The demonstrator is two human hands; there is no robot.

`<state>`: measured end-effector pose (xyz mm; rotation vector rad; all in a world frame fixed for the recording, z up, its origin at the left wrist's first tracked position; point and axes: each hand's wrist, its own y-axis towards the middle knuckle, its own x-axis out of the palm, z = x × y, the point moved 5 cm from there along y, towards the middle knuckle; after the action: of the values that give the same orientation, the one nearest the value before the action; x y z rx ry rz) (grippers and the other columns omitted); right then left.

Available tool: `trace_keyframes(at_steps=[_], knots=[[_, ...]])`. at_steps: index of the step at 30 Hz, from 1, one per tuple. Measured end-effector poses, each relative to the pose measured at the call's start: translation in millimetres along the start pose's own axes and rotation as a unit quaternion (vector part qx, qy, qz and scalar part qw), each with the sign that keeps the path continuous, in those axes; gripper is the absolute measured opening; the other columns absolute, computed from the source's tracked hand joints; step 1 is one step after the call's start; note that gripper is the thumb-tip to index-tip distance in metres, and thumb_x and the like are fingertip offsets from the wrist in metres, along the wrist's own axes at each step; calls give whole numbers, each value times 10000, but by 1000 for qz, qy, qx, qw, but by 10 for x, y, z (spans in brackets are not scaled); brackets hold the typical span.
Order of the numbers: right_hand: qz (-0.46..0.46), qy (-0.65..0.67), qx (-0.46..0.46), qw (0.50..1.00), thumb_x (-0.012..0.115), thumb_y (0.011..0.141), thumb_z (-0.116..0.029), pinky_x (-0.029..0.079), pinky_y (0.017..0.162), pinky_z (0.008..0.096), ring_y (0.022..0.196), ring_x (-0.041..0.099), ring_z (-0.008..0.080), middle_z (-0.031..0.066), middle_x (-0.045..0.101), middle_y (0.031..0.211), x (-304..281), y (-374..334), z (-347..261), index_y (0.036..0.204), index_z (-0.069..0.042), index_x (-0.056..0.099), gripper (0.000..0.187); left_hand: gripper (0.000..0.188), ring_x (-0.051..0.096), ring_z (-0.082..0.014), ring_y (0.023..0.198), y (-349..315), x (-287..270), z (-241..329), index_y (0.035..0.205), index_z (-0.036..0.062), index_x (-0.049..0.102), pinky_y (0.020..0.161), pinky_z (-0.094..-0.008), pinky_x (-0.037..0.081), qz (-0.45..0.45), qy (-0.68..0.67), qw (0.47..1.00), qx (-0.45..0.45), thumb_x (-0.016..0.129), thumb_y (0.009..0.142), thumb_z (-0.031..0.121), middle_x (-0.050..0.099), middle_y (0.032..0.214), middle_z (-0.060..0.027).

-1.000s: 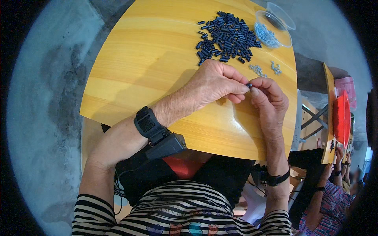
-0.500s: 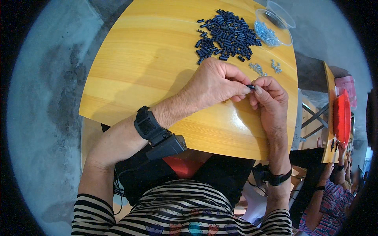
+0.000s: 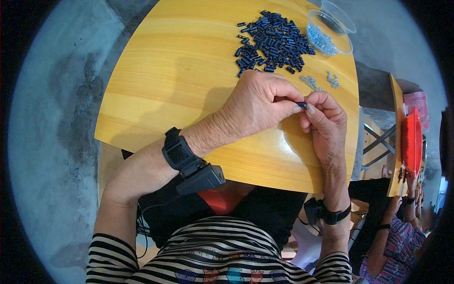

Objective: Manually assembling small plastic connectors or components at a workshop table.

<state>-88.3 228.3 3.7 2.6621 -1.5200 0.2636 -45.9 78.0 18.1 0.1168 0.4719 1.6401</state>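
My left hand [image 3: 262,102] pinches a small black cylindrical piece [image 3: 300,104] between thumb and fingers. At its right end, the thumb and forefinger of my right hand [image 3: 326,118] close on the tip; whether they grip the piece itself or a tiny screw at its end is too small to tell. Just beyond the hands lie two small clusters of silvery screws [image 3: 311,83]. Farther back is a heap of similar black pieces [image 3: 274,42], some scattered along its left edge.
A clear round tub [image 3: 326,42] of small silvery parts stands at the table's far right, its lid [image 3: 340,16] behind it. The yellow wooden table [image 3: 156,85] curves away on both sides. At right, a co-worker's arms [image 3: 390,213] reach toward another table with a red tray [image 3: 411,142].
Both hands stay together in nearly the same place. The fingers of my left hand have shifted slightly, and more of the black piece's side shows.
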Motion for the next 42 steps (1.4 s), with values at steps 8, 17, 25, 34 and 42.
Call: trace_keyframes(at_steps=[8, 17, 25, 34, 42], knots=[[-12, -3, 7, 1000, 616, 835, -73, 390, 488, 181, 548, 510, 58, 8, 583, 660, -17, 10, 38, 887, -38, 589, 69, 93, 601, -131, 613, 5, -1, 42, 779, 22, 674, 544, -242, 465, -3, 60, 995, 82, 715, 700, 49, 631, 671, -54], [-11, 20, 12, 1000, 608, 835, -59, 419, 511, 190, 571, 531, 68, 15, 593, 693, -3, 10, 24, 884, -31, 586, 60, 99, 594, -72, 625, -22, 35, -44, 825, 9, 682, 528, -200, 462, -30, -65, 990, -119, 700, 731, 35, 647, 700, -35], [-15, 7, -20, 1000, 601, 844, -63, 432, 550, 192, 627, 551, 72, 9, 598, 763, 27, 8, 4, 936, -28, 585, 100, 184, 571, -42, 616, 0, 2, 25, 910, 20, 672, 561, -181, 482, 4, 43, 999, -21, 694, 728, 28, 628, 706, -7], [-7, -1, -5, 1000, 591, 853, -69, 429, 549, 191, 616, 536, 70, 18, 610, 763, -10, 18, 44, 948, -25, 589, 104, 260, 602, -72, 651, -1, 30, 90, 944, 43, 655, 590, -203, 512, -2, 30, 998, 48, 701, 692, -5, 619, 722, -43], [0, 6, -3, 1000, 607, 849, -120, 413, 531, 185, 586, 518, 61, 16, 610, 740, -28, 8, 27, 917, -24, 604, 118, 269, 612, -79, 663, -4, 52, 83, 953, 25, 650, 603, -207, 518, -13, 13, 1000, 23, 721, 694, 6, 631, 747, -41]])
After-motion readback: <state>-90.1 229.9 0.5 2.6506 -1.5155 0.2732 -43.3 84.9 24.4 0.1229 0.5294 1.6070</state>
